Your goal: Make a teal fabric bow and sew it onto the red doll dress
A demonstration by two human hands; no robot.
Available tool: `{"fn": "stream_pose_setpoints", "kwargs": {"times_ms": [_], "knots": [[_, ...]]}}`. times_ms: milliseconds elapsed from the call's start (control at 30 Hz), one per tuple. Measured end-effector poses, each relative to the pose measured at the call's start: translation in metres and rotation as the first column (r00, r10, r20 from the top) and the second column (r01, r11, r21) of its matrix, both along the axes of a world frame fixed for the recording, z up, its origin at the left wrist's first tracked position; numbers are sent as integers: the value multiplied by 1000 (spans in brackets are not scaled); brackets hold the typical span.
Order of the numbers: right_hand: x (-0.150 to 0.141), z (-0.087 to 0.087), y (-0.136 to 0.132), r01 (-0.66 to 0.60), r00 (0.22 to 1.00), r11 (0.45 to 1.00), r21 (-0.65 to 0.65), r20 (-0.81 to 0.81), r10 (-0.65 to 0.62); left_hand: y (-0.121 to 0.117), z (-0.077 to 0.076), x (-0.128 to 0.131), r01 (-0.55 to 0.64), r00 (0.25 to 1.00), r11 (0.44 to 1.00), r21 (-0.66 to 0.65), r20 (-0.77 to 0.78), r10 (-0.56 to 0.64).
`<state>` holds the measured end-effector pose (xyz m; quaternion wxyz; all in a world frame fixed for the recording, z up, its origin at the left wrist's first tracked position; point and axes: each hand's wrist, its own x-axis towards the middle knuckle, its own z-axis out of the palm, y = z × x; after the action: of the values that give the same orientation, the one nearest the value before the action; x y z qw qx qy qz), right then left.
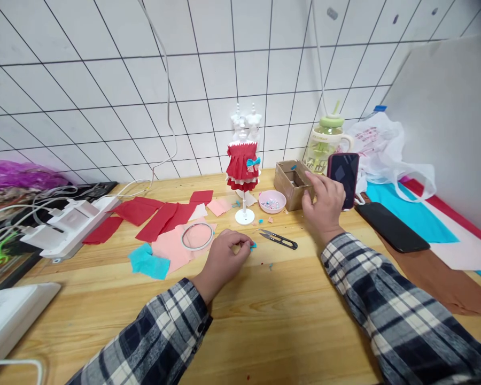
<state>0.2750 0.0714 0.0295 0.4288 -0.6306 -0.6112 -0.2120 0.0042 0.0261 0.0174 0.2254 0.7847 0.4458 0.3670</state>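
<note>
My left hand rests low over the table in a pinch, with a small blue fabric scrap at its fingertips. My right hand is at the right side of a small cardboard box; its fingers are spread, the index reaching over the rim and the thumb apart. Black thread snips lie between the hands. Behind them, a small dress form wears a red pleated dress with a blue and pink bow. A pink dish of beads stands beside the box.
Left lie red fabric pieces, pink fabric, a blue piece, a hoop and a power strip. Right are a propped phone, a green-lidded jug, a black phone and more fabric.
</note>
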Motion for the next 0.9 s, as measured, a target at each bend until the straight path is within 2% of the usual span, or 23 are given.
{"fn": "stream_pose_setpoints", "kwargs": {"times_ms": [67, 133, 200, 267, 400, 600, 800, 900], "knots": [[-12, 4, -9, -93, 994, 996, -3, -51, 93, 3, -1, -2, -52, 998, 998, -40, 33, 53], [-29, 5, -20, -288, 956, 956, -53, -82, 283, 5, -1, -3, -80, 995, 995, -65, 62, 84], [-48, 4, -32, -462, 885, 876, -140, -136, 445, 5, 0, -3, -84, 992, 994, -69, 83, 89], [-66, 0, -41, -570, 818, 789, -227, -246, 520, 4, 1, -3, -59, 994, 997, -56, 90, 64], [-86, -4, -50, -685, 715, 653, -322, -467, 520, 1, 3, -2, -13, 997, 999, -31, 80, 15], [-90, -7, -51, -755, 617, 572, -320, -641, 455, -1, 3, -1, 32, 998, 999, 15, 61, -32], [-92, -9, -50, -768, 607, 542, -341, -657, 447, -1, 3, -1, 55, 998, 996, 67, 10, -55], [-91, -7, -51, -755, 632, 561, -341, -607, 482, -2, 4, 0, 41, 999, 997, 60, -8, -41]]}}
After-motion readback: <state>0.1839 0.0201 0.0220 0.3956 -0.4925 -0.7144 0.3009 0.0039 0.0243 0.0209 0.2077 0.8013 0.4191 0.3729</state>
